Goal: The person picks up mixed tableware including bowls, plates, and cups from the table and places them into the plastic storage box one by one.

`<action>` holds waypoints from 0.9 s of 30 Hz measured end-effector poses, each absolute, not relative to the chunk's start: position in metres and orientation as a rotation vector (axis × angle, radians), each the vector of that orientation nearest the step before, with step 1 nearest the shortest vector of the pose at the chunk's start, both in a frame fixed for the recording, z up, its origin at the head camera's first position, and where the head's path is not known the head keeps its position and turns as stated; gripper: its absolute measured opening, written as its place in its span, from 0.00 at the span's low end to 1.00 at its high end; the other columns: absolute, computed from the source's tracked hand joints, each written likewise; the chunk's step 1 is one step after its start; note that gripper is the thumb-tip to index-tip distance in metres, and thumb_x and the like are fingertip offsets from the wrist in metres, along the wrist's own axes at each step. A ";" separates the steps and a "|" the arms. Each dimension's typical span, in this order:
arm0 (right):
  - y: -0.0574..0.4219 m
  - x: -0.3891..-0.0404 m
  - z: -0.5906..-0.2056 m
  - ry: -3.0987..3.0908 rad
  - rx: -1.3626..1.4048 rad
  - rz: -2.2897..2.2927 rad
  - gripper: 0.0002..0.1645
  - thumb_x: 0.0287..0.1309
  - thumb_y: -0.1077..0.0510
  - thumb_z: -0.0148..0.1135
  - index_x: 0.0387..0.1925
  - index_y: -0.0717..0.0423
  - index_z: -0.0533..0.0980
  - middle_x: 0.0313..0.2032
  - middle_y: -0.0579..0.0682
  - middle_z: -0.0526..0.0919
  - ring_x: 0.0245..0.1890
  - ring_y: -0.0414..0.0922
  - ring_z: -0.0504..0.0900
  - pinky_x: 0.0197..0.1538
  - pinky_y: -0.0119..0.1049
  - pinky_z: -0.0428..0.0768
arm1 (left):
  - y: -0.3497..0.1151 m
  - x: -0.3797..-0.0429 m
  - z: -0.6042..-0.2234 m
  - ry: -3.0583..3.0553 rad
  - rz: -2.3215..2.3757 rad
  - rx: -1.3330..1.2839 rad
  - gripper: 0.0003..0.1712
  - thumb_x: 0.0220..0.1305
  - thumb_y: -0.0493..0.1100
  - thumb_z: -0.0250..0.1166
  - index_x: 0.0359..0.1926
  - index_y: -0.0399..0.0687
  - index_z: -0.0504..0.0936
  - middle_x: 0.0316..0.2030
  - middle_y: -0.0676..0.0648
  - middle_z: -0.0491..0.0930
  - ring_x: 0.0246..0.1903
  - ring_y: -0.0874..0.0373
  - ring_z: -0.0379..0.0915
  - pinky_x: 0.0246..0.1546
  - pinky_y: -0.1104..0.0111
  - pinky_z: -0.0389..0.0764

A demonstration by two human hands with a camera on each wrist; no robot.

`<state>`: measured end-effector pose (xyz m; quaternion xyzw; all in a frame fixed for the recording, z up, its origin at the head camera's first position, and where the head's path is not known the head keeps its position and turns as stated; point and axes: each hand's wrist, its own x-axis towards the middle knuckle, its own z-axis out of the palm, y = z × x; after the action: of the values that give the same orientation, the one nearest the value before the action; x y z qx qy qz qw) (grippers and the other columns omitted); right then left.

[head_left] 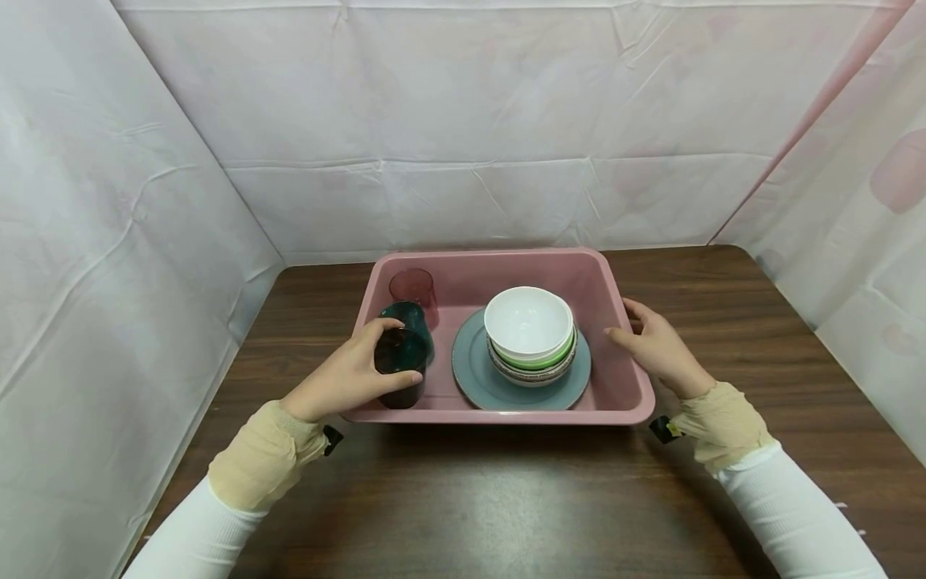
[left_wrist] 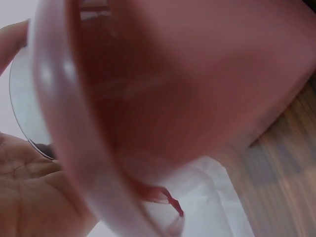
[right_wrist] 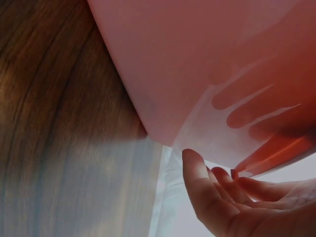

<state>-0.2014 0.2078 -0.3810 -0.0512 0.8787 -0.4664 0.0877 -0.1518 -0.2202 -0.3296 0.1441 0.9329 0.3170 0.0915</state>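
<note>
My left hand [head_left: 350,371] holds a dark teal cup [head_left: 402,386] at the left front of a pink tub [head_left: 521,417], with thumb and fingers spread around its sides. Right behind it stands a second teal cup [head_left: 411,316], partly covered by the front one. In the left wrist view the tub's wall [left_wrist: 197,89] hides most of the held cup [left_wrist: 27,98]; the palm [left_wrist: 39,192] shows beside it. At the tub's right rim is my right hand [head_left: 661,347], thumb over the inner side and fingers outside. The right wrist view shows those fingers [right_wrist: 202,182] curled close beside the shiny wall.
Inside the tub, a white bowl [head_left: 530,322] tops a stack of bowls on blue-grey plates [head_left: 473,374]. A clear red cup [head_left: 414,288] stands in the back left corner. Brown wooden table [head_left: 492,507] surrounds the tub; pale cloth [head_left: 477,193] hangs behind and at both sides.
</note>
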 end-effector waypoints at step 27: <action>0.207 -0.201 -0.385 2.573 -0.147 -1.509 0.41 0.68 0.57 0.52 0.74 0.69 0.48 0.66 0.72 0.65 0.59 0.62 0.73 0.44 0.27 0.79 | -0.221 -0.152 -0.340 2.827 0.610 0.538 0.46 0.53 0.49 0.72 0.68 0.34 0.63 0.58 0.39 0.69 0.52 0.50 0.73 0.55 0.54 0.77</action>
<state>-0.2014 0.2067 -0.3853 -0.0490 0.8589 -0.5038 0.0776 -0.1520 -0.2209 -0.3399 0.1821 0.9562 0.2063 0.0999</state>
